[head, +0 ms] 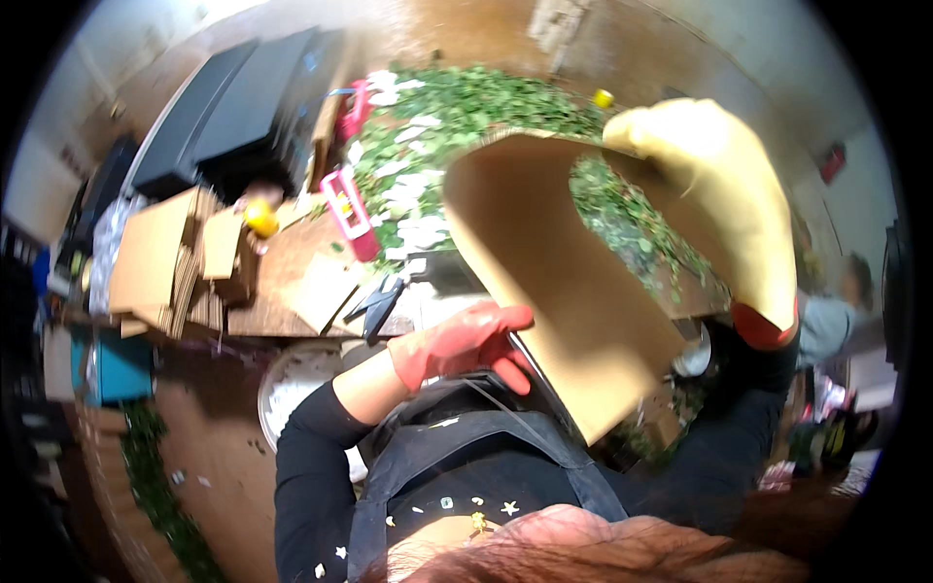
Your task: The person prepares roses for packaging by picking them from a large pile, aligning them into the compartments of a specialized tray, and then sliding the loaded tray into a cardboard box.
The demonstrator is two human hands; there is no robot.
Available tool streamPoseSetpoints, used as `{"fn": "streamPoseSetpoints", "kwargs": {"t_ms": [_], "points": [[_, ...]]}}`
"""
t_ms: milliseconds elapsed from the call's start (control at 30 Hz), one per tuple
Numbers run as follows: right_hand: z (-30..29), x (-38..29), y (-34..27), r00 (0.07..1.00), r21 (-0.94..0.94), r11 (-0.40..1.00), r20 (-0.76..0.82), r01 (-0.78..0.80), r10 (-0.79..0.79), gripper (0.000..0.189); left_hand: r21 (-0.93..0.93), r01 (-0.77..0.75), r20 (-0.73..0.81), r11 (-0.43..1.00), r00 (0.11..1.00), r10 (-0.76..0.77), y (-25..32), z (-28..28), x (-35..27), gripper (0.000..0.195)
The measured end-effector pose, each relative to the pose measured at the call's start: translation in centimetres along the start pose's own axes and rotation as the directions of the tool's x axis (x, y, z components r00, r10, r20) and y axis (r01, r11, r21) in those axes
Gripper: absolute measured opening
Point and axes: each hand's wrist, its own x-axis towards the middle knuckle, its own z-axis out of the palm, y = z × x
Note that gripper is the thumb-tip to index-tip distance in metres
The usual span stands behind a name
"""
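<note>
A large sheet of brown cardboard (543, 270) is bent into a broad curve in front of me, and a dark outer face shows along its near left edge. My left hand (466, 342), in a red rubber glove, pinches that edge, its thumb on the brown face and its fingers on the dark side. On the far right, my right hand (718, 189) wears a yellow glove with a red cuff beneath. It grips the sheet's far edge; its fingertips are partly blurred and hidden. Green leafy stems (496, 95) with white wrapped ends lie behind the sheet.
Pink holders (353, 218) stand left of the stems. Dark tools (383, 302) lie on the wooden table (284, 284) beside stacked cardboard (153, 255). Someone in a yellow glove (260, 217) is across the table; another person (831, 321) is at right. A white bucket (273, 393) stands below.
</note>
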Motion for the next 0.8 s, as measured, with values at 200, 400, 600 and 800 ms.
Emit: {"fn": "streamPoseSetpoints", "kwargs": {"t_ms": [200,400,600,800], "points": [[11.2,2.6,-2.7,0.922,0.347,0.919,0.262,0.186,-0.285,0.007,-0.183,0.351,-0.479,0.918,0.784,-0.395,-1.7,-1.4,-4.9,0.076],[25.8,-0.4,-4.5,0.882,0.324,0.944,0.424,0.065,-0.206,0.013,0.505,0.862,-0.863,0.041,0.505,0.005,2.6,-7.6,-8.9,0.071],[29.0,-1.6,-5.0,0.911,0.325,0.94,0.35,0.101,-0.218,0.013,0.92,0.347,-0.317,-0.183,0.932,0.175,-2.9,-16.0,-2.9,0.059],[22.4,0.4,-5.6,0.985,0.545,0.838,0.135,0.015,-0.106,0.026,0.78,0.309,-0.192,-0.544,0.946,0.261,-8.7,-20.8,-3.3,0.102]]}}
